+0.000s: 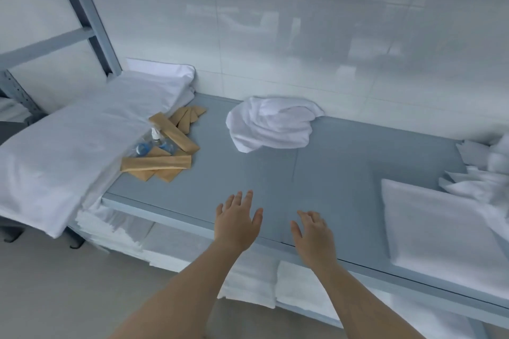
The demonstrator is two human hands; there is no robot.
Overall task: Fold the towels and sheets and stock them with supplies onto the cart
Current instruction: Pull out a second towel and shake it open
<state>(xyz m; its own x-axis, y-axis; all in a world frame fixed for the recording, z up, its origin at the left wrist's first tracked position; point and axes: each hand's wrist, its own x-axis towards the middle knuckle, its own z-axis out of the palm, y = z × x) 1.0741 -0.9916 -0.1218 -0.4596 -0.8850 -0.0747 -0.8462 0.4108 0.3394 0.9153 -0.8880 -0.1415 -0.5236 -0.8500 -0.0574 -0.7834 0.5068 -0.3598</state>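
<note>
Right edge of frame: crumpled white linen (484, 181) is blurred and cut off; I can't count pieces. One crumpled towel (271, 124) lies upper centre on the grey shelf (330, 173). Roughly six tan packets (165, 146) at left. Left hand (237, 224) and right hand (314, 237) hover low centre, fingers spread, holding nothing.

Right-hand linen pile (493, 173) blurred, cropped, small bottles (154, 143) half hidden

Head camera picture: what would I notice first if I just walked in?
Probably the two bare hands, left and right, reaching open over the grey shelf. Behind them lies a crumpled white towel, and to the left a heap of tan packets with small bottles.
</note>
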